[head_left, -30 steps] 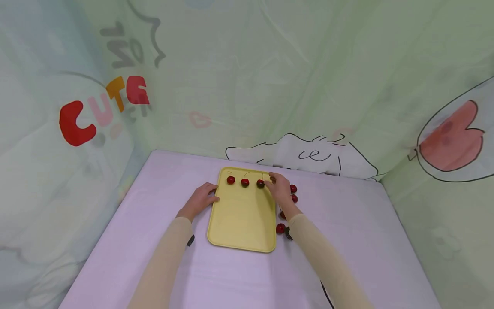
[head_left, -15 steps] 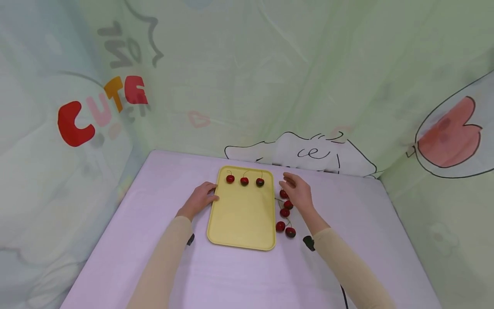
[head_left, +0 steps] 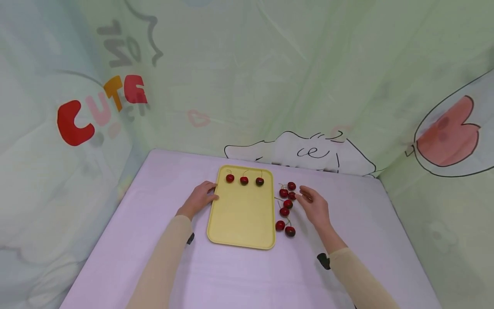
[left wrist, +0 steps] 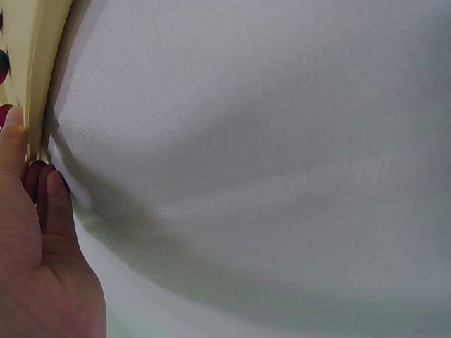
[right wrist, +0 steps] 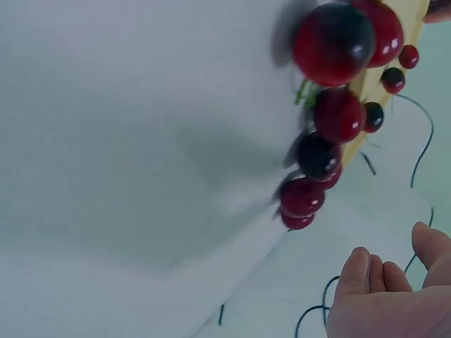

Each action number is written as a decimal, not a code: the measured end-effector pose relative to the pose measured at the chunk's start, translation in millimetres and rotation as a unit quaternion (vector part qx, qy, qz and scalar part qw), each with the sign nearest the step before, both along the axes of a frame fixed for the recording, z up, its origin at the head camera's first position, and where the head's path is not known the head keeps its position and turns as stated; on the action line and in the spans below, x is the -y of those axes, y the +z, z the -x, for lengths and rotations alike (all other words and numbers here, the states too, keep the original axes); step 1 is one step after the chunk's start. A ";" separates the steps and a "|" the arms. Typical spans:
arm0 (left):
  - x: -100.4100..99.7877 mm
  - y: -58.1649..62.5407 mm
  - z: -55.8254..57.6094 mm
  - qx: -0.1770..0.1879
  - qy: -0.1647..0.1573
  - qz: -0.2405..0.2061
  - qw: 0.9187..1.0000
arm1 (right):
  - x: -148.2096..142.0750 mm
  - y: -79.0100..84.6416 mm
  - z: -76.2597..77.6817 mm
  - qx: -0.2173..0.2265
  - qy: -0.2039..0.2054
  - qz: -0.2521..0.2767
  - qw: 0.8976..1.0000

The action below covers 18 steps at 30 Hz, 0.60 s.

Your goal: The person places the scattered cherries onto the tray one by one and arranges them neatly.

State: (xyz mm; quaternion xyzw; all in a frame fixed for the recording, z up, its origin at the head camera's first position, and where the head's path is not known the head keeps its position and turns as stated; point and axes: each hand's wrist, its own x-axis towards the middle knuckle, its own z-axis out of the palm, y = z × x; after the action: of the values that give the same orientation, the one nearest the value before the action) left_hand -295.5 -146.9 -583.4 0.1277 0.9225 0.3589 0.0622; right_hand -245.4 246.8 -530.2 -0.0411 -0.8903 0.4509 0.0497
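left hand (head_left: 199, 198) holds the yellow tray (head_left: 241, 219), right hand (head_left: 315, 207) waits by the loose cherries (head_left: 287, 204)

the yellow tray lies near the far edge of the table (head_left: 370, 214), well apart from both far corners. the left hand grips its left edge, thumb over the rim and the other fingers against the outside. three stemmed cherries (head_left: 244, 180) sit on the tray in a row along its far edge, from the far left corner toward the far right corner.

seven loose cherries lie on the table just beside the tray's right edge, strung out from its far right corner toward its near right corner. the right hand holds nothing; its fingers are loosely bent, just beside the cherries, and the right wrist view shows it apart from them.

on the backdrop (head_left: 239, 86), beyond the table's far left corner, colourful lettering (head_left: 115, 96) reads "cute" in red, pink, orange and red. grey lettering (head_left: 115, 45) above it stands sideways and cannot be read for certain. past the far edge, a black line drawing (head_left: 299, 152) carries a looped scrawl like "ce"; whether it is writing, i cannot tell.
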 end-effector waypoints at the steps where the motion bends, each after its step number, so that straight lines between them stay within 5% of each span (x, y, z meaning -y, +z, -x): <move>1: 0.1 0.0 -0.1 0.000 0.000 0.001 1.000 | -2.8 -1.3 0.2 0.000 -0.002 -0.002 1.000; 9: 0.2 1.5 0.1 -0.008 -0.003 -0.001 1.000 | -14.6 -20.6 10.9 0.043 -0.034 -0.008 0.998; 18: -1.5 3.7 -2.2 -0.011 -0.001 0.004 1.000 | -22.0 -50.4 29.1 0.076 -0.023 -0.007 0.997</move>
State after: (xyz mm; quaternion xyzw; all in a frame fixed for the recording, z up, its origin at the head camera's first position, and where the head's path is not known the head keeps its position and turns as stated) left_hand -293.3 -145.3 -579.7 0.1318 0.9247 0.3533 0.0530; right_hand -274.5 268.8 -580.6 -0.0957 -0.8933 0.4391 -0.0069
